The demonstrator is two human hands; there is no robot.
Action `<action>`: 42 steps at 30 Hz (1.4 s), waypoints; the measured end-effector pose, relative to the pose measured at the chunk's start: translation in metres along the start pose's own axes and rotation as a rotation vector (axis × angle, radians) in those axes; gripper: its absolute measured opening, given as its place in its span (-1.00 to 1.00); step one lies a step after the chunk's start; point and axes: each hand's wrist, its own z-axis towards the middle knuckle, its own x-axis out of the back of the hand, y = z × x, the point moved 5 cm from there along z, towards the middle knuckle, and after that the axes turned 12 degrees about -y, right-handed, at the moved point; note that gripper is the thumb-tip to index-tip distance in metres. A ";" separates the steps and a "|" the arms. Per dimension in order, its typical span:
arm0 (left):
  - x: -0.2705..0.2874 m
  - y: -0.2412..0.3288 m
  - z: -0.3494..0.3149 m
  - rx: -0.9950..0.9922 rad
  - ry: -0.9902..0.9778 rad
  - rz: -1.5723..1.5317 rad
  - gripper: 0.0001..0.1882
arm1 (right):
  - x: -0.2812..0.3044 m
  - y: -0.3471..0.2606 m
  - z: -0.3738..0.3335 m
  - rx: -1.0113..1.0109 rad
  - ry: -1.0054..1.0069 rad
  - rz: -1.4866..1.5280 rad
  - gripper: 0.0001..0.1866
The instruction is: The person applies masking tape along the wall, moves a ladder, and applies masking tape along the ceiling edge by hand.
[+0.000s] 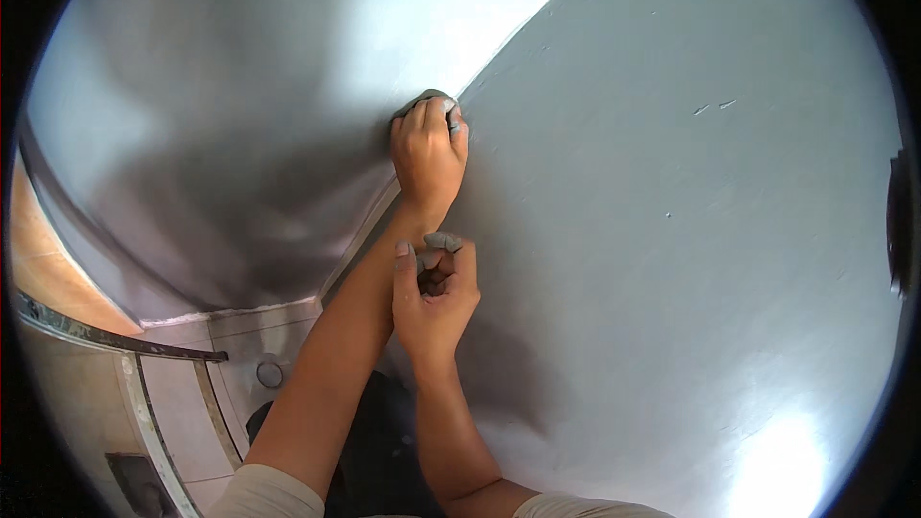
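Observation:
My left hand (427,158) reaches up to the corner line where two walls meet. Its fingers are closed over a dark grey pad-like lump (432,94), pressed against the surface; most of the lump is hidden under the hand. Grey smears mark the thumb side of that hand. Beside my left forearm is my right hand (436,302), palm partly turned up, fingers loosely curled and thumb apart from them. Grey paste coats its fingertips, and I see no tool in it. The smooth grey wall (672,259) fills the right side; the paler wall (221,58) is on the left.
At lower left, a paint-spotted metal frame with bars (158,432) stands over a tiled floor (259,331). A round drain-like ring (270,374) lies in the tiles. Small nicks (715,107) mark the grey wall. A dark object (899,225) shows at the far right rim.

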 end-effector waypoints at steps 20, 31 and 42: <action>0.015 -0.020 -0.042 0.075 -0.173 -0.163 -0.61 | 0.028 -0.029 0.089 0.235 0.316 -0.027 -0.82; 0.009 -0.016 -0.016 0.190 -0.283 -0.227 -0.68 | -0.005 0.007 0.070 0.082 0.206 0.083 -0.82; 0.010 -0.005 -0.011 0.193 -0.307 -0.248 -0.60 | -0.006 0.006 0.067 0.129 0.286 0.193 -0.83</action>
